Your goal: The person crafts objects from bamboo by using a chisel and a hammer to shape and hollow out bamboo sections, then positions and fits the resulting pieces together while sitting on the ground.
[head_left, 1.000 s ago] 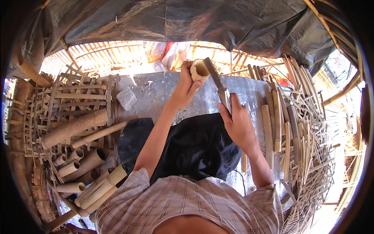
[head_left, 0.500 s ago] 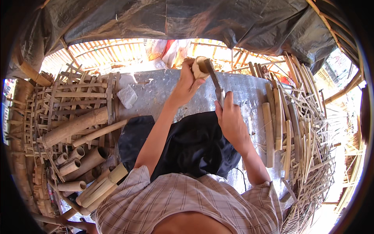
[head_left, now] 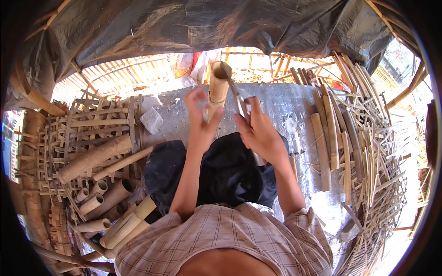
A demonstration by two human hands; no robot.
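A hollow bamboo piece point(head_left: 216, 95) stands upright in front of me, its round open end on top. My left hand point(head_left: 200, 120) is at its left side with fingers apart and slightly blurred; the thumb lies against or just in front of the lower part, and I cannot tell if it touches. My right hand point(head_left: 261, 131) is closed round the handle of a long knife point(head_left: 233, 87). Its dark blade slants up and left, the tip at the right rim of the bamboo's open end. Black cloth point(head_left: 225, 170) lies over my lap below both hands.
Bamboo tubes point(head_left: 94, 158) and a woven bamboo lattice point(head_left: 99, 122) are at the left, near a pale stone block point(head_left: 151, 120). Split bamboo lengths point(head_left: 321, 149) and a heap of thin strips point(head_left: 377, 184) flank the grey surface point(head_left: 276, 103) at right. Dark sheeting point(head_left: 221, 27) hangs overhead.
The bamboo piece has gone from tilted in my left hand to upright. My left fingers have opened off it and moved down-left. The knife in my right hand has shifted left.
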